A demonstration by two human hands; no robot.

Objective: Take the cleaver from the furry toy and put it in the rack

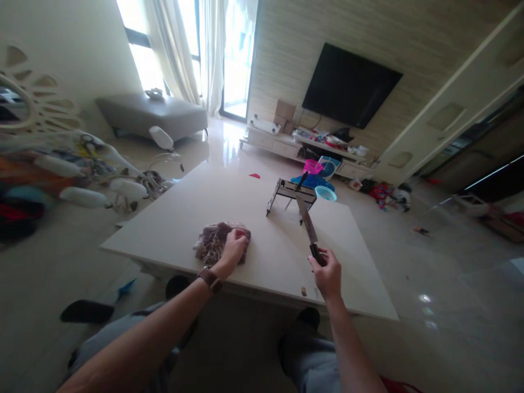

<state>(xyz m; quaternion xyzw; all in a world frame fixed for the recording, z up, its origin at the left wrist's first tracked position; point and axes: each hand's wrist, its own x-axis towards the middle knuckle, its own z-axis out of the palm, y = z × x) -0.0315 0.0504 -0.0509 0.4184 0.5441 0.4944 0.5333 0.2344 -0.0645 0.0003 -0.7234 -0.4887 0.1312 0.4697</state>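
White table [262, 240]: one cloth [213, 243] under left hand [234, 248]; one knife [308, 225] in right hand [327, 273].

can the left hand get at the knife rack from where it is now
Probably yes: the left hand rests on the cloth, and bare table lies between it and the rack, though it's a stretch.

Bright window [164, 49] glare, warped blurry edges
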